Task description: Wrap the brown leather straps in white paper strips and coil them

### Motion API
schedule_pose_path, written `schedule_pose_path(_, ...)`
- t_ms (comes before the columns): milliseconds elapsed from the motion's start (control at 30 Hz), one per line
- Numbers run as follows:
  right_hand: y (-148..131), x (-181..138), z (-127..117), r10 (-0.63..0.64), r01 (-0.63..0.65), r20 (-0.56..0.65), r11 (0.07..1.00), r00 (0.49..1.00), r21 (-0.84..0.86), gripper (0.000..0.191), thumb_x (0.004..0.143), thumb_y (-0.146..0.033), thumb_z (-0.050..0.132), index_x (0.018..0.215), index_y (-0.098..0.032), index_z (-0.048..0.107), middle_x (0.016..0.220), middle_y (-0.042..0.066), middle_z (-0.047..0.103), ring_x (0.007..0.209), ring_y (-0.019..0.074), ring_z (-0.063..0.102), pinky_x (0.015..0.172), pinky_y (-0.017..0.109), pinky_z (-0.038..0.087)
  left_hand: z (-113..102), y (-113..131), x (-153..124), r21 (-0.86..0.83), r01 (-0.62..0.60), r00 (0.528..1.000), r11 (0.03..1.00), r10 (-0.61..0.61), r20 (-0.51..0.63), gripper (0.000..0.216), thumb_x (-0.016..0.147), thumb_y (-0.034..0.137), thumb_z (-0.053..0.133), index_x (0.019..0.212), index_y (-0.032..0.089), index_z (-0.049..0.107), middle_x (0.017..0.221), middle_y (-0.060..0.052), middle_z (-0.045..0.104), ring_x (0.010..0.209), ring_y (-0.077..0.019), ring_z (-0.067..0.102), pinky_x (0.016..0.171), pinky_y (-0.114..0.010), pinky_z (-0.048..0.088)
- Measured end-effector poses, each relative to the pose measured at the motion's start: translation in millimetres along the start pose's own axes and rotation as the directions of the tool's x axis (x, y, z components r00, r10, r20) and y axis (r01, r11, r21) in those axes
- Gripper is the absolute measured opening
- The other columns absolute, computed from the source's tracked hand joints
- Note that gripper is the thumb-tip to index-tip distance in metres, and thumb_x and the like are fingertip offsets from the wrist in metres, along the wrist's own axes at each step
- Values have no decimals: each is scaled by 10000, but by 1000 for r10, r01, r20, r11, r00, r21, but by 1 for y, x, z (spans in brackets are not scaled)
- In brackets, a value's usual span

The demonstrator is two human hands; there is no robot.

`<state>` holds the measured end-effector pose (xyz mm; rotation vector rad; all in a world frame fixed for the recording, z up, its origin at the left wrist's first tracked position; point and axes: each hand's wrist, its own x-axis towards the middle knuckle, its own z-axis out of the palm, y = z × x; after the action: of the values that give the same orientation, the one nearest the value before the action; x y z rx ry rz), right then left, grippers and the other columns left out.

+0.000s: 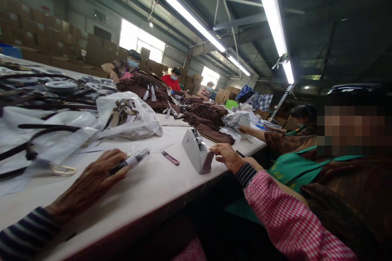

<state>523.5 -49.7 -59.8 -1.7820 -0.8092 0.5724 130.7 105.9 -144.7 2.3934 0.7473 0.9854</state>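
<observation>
My left hand is closed around a dark strap-like piece with a clear plastic-wrapped end, just above the white table. A grey tape dispenser stands near the table's front edge. At its cutting end my right hand pinches the end of the clear tape between thumb and fingers. Between my hands lies a pair of small pink thread snips. The far end of the piece in my left hand is blurred.
A clear plastic bag of short strips lies beyond my left hand, beside dark straps. Brown fabric bags are heaped further back. A co-worker in a green apron sits close on the right; others work across the table.
</observation>
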Motion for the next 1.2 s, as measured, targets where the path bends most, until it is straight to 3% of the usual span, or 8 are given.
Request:
schedule_pose_path(167,15,-28,1,-82,92,-69,983,994,157,317,572,-401,824,723,-188,644,802,11,638,733,139,553,563,215,423,-4,4,0,-2,68,998,998,-68,9,414,954,607,463,1012,234,635,1080,-58,642,1008,-278,605,900,-380,466)
schedule_pose_path(367,40,-44,7,-9,8,0,972,1000,233,443,563,-504,832,733,-175,589,738,35,655,552,96,517,452,191,322,-3,11,1,-44,145,989,989,-143,36,454,929,635,458,1021,223,624,1077,-54,634,982,-275,605,867,-365,449)
schedule_pose_path(567,55,-44,3,-27,26,5,989,1000,148,419,554,-468,844,686,-181,570,568,-24,590,446,65,425,394,165,218,-13,27,-1,-170,200,979,965,-203,3,408,941,619,482,916,233,611,894,1,630,863,-240,583,778,-320,422)
schedule_pose_path(700,56,-61,10,-39,36,81,998,996,42,396,601,-464,842,643,-177,572,489,-39,542,396,61,375,370,169,187,-15,36,-1,-244,232,970,942,-242,-13,403,939,596,457,840,225,579,815,9,567,803,-230,564,735,-329,416)
schedule_pose_path(800,36,-80,49,-130,114,279,991,951,73,389,722,-494,809,724,-174,587,576,-36,582,426,55,398,390,175,228,-11,36,1,-253,226,971,941,-239,-21,361,941,550,465,845,219,572,837,5,557,806,-226,558,738,-338,411)
schedule_pose_path(900,5,-99,111,-218,112,455,962,863,248,382,790,-493,791,765,-176,580,619,-33,596,427,46,383,394,185,239,-8,34,1,-211,186,979,959,-199,-42,333,946,510,472,835,214,574,868,-6,564,825,-226,554,761,-351,403)
schedule_pose_path(1033,-22,-106,183,-265,40,487,905,833,423,367,802,-468,794,768,-174,578,629,-28,604,436,47,414,394,180,241,-8,32,0,-189,141,985,972,-157,-69,314,947,480,474,827,212,583,896,-23,566,874,-236,555,811,-372,410)
schedule_pose_path(1200,-20,-96,216,-274,12,481,878,833,479,374,798,-466,806,761,-174,576,628,-30,607,428,40,415,385,171,227,-7,31,0,-188,130,985,973,-149,-90,303,942,466,475,830,212,596,901,-36,566,894,-249,550,830,-391,417)
